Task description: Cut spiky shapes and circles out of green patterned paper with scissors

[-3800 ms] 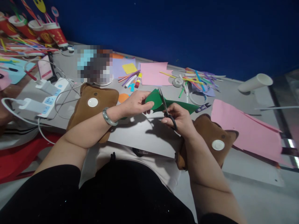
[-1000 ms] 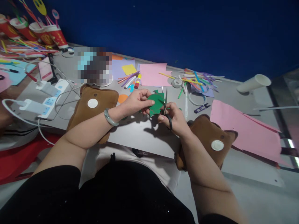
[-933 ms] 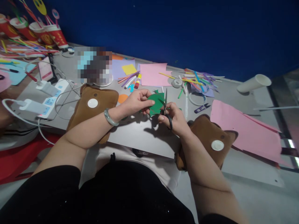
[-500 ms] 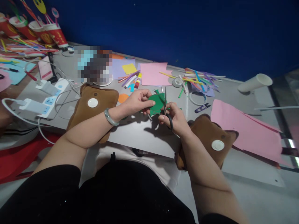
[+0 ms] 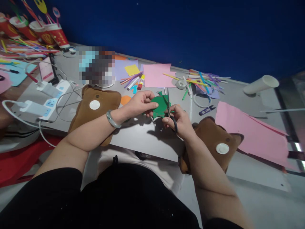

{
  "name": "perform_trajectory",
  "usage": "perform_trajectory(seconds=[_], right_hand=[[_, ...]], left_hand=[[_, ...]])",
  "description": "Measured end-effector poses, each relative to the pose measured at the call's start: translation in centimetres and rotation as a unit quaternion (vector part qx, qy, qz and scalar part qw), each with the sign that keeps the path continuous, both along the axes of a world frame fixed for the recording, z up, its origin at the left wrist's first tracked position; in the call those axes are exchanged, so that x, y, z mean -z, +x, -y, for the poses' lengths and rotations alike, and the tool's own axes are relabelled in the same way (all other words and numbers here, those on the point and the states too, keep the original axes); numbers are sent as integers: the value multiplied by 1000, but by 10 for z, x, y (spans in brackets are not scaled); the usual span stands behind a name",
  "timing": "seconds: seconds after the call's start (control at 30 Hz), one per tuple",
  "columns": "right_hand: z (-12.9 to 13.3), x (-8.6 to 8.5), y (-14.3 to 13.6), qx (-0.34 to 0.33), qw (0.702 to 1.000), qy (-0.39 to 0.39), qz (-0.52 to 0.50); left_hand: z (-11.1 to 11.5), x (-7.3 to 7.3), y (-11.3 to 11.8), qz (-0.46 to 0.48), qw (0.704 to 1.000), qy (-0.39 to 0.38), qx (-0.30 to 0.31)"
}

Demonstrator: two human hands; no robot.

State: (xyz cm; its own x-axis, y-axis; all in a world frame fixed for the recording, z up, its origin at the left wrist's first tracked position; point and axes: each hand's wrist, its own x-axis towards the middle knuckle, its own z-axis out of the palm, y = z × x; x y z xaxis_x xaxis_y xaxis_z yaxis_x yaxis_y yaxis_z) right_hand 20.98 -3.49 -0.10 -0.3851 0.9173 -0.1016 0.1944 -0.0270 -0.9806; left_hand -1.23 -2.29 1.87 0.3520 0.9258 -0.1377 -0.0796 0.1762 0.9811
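Note:
Over the table, my left hand (image 5: 141,104) pinches the left side of a green paper piece (image 5: 160,105) between thumb and fingers. Jagged strips stick out along the paper's edge. My right hand (image 5: 178,121) grips a pair of black-handled scissors (image 5: 174,124), fingers through the loops. The blades point away from me and stand slightly apart at the paper's right side. Part of the lower blade is hidden by the paper. An orange paper piece (image 5: 125,100) lies beyond my left wrist.
Brown cushions (image 5: 102,98) lie under both forearms. Beyond my hands are pink paper (image 5: 158,74), markers (image 5: 133,82), a glue stick (image 5: 141,82) and a tape roll (image 5: 202,100). A box cutter (image 5: 206,110) lies to the right, a power strip (image 5: 53,101) with cables to the left.
The scissors have shifted slightly at the paper's right edge, and their blades' angle differs a little. My left hand keeps its hold in nearly the same place.

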Motion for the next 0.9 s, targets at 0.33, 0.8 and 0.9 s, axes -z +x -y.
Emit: perform_trajectory(seconds=[0.33,0.8,0.9], right_hand=[[2,-4,0,-7,1000,-1,-9],[4,-11,-1,-2,1000,-4,-7],[4,-12,-1,-2,1000,-2,-8]], left_hand=[[1,0,0,7,1000,3,-5],[1,-1,-2,9,1000,20,-9],[2,0,-1,13,1000,21,-15]])
